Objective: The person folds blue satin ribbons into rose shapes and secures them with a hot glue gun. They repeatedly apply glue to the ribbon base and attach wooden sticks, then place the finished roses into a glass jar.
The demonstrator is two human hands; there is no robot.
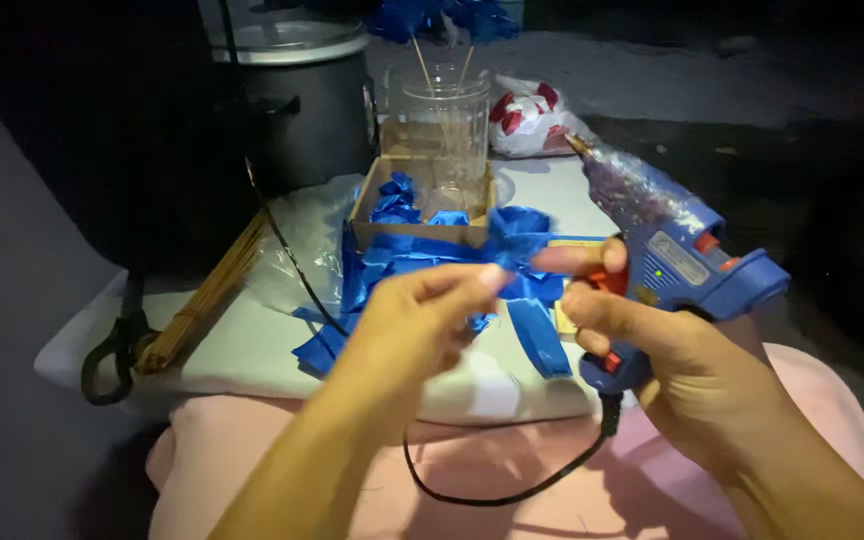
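left hand pinches blue ribbon flower; right hand grips glue gun

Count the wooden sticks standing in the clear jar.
2: two thin sticks stand side by side in the clear jar behind the cardboard box; more may be hidden.

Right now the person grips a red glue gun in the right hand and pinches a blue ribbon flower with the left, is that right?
Not quite: the glue gun is blue, with only small red parts. The head view shows the right hand gripping it, and the left hand pinching the blue ribbon flower, as you said.
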